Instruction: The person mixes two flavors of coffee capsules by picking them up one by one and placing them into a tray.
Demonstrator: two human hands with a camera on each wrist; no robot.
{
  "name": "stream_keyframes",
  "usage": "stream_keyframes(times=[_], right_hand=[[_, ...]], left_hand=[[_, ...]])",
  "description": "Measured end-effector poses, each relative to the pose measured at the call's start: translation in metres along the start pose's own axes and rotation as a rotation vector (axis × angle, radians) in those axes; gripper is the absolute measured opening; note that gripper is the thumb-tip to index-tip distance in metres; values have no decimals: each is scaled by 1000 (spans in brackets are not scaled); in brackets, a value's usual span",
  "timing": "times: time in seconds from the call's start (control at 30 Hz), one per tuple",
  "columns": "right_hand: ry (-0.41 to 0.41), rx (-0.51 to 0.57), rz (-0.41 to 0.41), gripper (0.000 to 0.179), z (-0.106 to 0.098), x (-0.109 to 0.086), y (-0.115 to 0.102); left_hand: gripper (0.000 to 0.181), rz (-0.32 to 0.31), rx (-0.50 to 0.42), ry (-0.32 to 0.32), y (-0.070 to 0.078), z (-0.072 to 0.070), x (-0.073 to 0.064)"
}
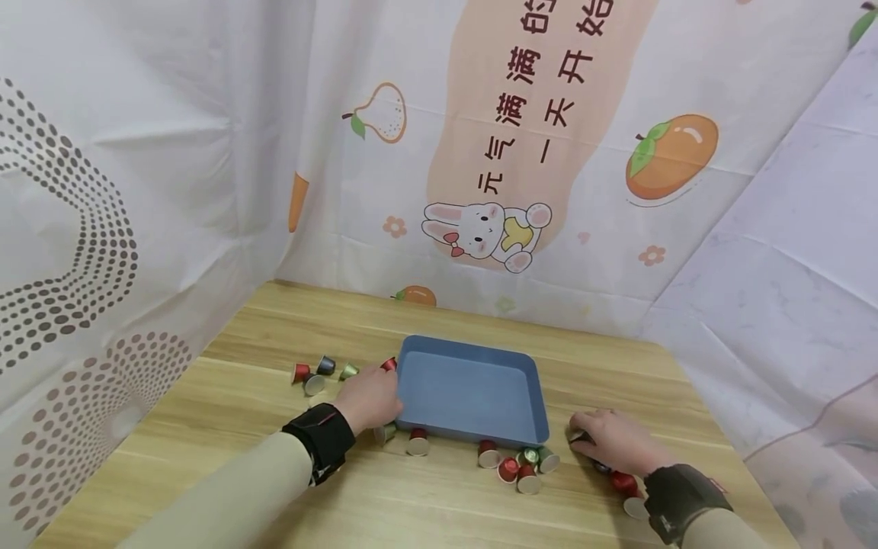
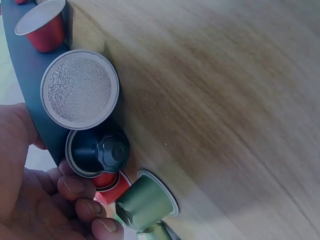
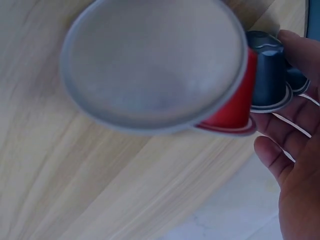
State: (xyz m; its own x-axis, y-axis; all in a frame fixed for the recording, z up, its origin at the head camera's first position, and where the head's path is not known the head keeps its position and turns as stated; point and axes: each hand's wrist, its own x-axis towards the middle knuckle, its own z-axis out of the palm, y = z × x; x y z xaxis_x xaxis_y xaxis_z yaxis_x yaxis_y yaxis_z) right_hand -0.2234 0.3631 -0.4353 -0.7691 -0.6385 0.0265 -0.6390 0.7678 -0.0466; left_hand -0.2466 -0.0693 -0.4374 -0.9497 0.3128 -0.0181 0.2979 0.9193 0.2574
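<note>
We see a shallow blue rectangular tray (image 1: 473,389) on a wood-grain tabletop (image 1: 439,503), with small coffee capsules scattered to its left, along its near edge and to its right. The left hand (image 1: 370,398) is at the tray's left side, among the capsules there. Its fingers bend near a dark blue capsule (image 2: 90,152), but we cannot tell whether they grip anything. Just beside that one, in the left wrist view, we find a capsule with a textured silver lid (image 2: 80,90) and a green capsule (image 2: 147,202) lying tilted. Beyond the hand we see a red capsule (image 1: 389,364) close to the tray's rim; farther left lie another red one (image 1: 299,373), a dark one (image 1: 326,365) and a light green one (image 1: 348,371).

The right hand (image 1: 617,441) is well to the right of the tray, thumb and fingers pinching a small dark capsule (image 3: 296,80). Next to it we see a second dark blue capsule (image 3: 269,75), then a red capsule (image 3: 235,105), partly hidden by a large blurred grey lid (image 3: 155,65).

Near the tray's front right corner we make out a cluster of red and green capsules (image 1: 507,470). Both wrists wear black bands (image 1: 321,442) over beige sleeves (image 1: 233,488). Behind the table hangs a white printed cloth (image 1: 329,175) with a cartoon rabbit (image 1: 480,232).
</note>
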Motion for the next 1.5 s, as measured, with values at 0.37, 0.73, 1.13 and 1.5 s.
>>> stream_keyframes(times=[0.37, 0.73, 1.13, 1.5], right_hand=[[48, 7, 28, 17, -6, 5, -2], [170, 49, 5, 31, -30, 18, -10], [171, 44, -5, 31, -42, 39, -25], [180, 75, -68, 33, -44, 54, -39]], left_hand=[[20, -23, -3, -10, -4, 2, -3], [18, -36, 46, 71, -6, 10, -2], [23, -77, 157, 107, 7, 10, 3], [32, -24, 296, 161, 12, 13, 4]])
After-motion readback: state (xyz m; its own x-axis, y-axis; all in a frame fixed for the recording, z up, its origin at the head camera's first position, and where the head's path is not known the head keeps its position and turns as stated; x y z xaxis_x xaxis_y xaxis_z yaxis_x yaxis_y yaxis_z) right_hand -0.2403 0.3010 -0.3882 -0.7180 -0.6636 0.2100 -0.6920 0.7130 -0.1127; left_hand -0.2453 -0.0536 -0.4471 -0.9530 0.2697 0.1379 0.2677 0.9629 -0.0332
